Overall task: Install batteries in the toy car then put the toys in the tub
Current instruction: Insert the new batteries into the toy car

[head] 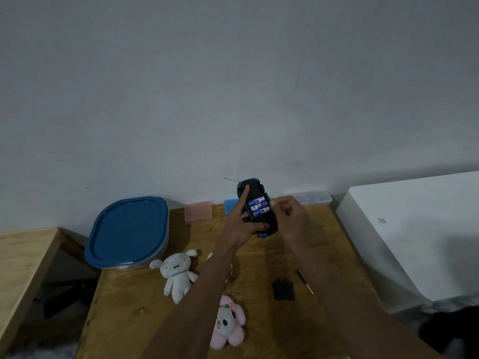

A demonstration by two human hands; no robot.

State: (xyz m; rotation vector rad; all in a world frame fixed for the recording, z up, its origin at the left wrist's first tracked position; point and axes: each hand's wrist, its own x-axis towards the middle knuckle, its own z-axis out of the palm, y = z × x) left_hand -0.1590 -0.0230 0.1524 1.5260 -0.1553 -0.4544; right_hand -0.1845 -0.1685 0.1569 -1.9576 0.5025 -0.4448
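Left hand [245, 225] is gripping the upturned toy car [255, 207] above the counter [259, 257], exposing its bay while right hand [287, 216], fingers curled, is seating three batteries [258, 206]; one battery cover [283, 289], two plush toys [176, 274] and one lidded tub [127, 231] are waiting.

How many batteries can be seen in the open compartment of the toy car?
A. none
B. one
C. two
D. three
D: three blue batteries lie side by side in the upturned car, which the left hand holds.
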